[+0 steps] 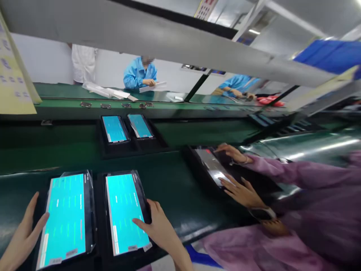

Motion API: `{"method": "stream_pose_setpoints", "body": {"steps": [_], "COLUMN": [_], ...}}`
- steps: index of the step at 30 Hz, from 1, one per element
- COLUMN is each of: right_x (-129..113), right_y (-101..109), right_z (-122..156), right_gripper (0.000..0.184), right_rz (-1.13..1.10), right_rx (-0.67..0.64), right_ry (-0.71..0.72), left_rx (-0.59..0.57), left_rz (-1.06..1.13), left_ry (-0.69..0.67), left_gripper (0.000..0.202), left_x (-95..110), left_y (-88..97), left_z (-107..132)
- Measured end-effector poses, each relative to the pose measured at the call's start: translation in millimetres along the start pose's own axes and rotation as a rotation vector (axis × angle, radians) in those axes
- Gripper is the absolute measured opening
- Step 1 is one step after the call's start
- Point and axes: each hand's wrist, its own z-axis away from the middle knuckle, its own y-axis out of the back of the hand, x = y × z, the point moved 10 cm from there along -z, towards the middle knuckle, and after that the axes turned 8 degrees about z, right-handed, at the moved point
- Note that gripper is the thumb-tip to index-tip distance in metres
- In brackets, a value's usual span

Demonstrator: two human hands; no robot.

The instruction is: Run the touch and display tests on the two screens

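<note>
Two tablets with lit cyan screens lie side by side in a black tray (99, 229) at the near left. My left hand (26, 235) grips the tray's left side, its thumb over the edge of the left tablet (66, 218). On the other side, my right hand (159, 226) is closed round the tray's right edge. Its thumb rests on the screen of the right tablet (126, 212). Clear film sticks out past the tablets' edges, and small labels sit along their near ends. The undersides of my fingers are hidden.
A second black tray (135, 148) with two lit tablets stands farther back. To the right, a co-worker in a pink sleeve (299, 173) touches another tablet (211, 167). Small parts (105, 106) line the green ledge. A grey beam (169, 45) crosses overhead.
</note>
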Motion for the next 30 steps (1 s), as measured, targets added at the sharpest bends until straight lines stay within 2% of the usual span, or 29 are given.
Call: {"method": "stream_pose_setpoints", "body": {"steps": [3,6,13,16,19,22,25,28,30], "right_x": [2.4,7.3,14.9,14.7,16.9,19.2,7.6,-31.2,-60.3], "right_y": [-8.5,-12.9,-16.4,-15.9,-15.1,-13.5,1.3,14.0,9.4], "right_z": [9.8,15.5,15.6,15.6,14.8,12.5,10.6,15.0,18.7], "right_gripper": [0.084,0.088,0.091,0.094,0.095,0.09,0.073,0.039,0.019], "right_rz": [0.056,0.062,-0.002,-0.002,0.001,-0.007,0.003,0.069,0.141], "right_rx": [-0.021,-0.007,-0.04,-0.039,-0.024,-0.004,0.136,0.274,0.262], "right_ry": [-0.04,-0.07,-0.078,-0.089,-0.096,-0.075,0.037,0.311,0.506], "left_rx": [-0.034,-0.043,0.011,-0.041,-0.045,-0.058,-0.065,-0.043,-0.046], "left_rz": [-0.094,-0.169,-0.454,-0.461,-0.47,-0.419,-0.26,-0.138,-0.126], "left_ry": [-0.026,-0.075,-0.255,-0.241,-0.232,-0.168,-0.071,-0.02,-0.024], "left_gripper": [0.091,0.093,0.092,0.089,0.091,0.097,0.098,0.095,0.095], "left_x": [11.3,23.2,33.9,27.6,25.6,24.2,26.1,32.1,37.6], "left_y": [-9.8,-20.7,-34.2,-36.7,-35.1,-32.2,-24.9,-14.7,-11.3], "left_z": [0.2,13.2,32.9,32.2,30.6,28.6,26.6,19.0,7.7]}}
